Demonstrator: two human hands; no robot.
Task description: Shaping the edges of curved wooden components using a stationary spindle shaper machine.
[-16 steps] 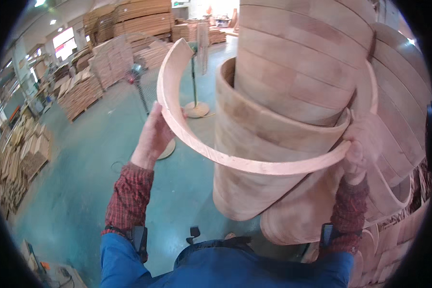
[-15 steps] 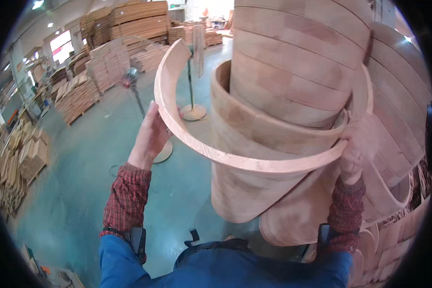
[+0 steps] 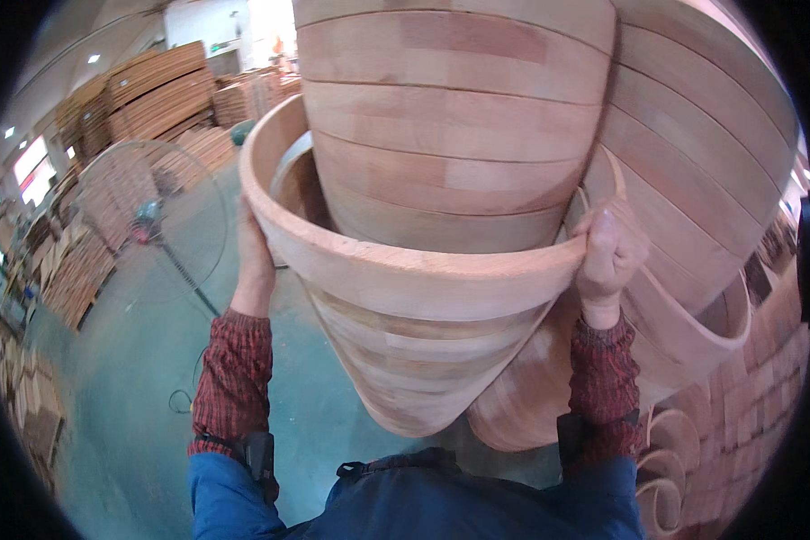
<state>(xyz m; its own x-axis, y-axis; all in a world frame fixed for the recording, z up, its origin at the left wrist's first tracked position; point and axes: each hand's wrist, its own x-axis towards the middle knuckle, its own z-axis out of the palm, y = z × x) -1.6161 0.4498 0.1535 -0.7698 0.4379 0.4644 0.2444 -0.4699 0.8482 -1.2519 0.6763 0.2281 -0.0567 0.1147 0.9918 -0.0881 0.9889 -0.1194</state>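
A pale curved wooden band [image 3: 423, 279], bent in a wide U, spans between my two hands. My left hand [image 3: 256, 247] grips its left side, the fingers hidden behind the wood. My right hand [image 3: 612, 247] is closed on its right end, knuckles up. The band curves around the near side of a tall column of stacked bent wood pieces [image 3: 459, 117]. Directly below it are more nested curved pieces [image 3: 423, 346], their edges showing as layers. Whether the band rests on them or hangs just above, I cannot tell.
Another stack of bent wood [image 3: 702, 153] leans at the right, with a curved piece [image 3: 684, 333] around its base. Smaller rolled pieces [image 3: 670, 450] lie lower right. A caged standing fan [image 3: 148, 216] is at left; lumber piles [image 3: 157, 90] stand behind on the green floor.
The band has come in line with the nested pieces, around the column, where before it was held out to their left and nearer. The view has swung right.
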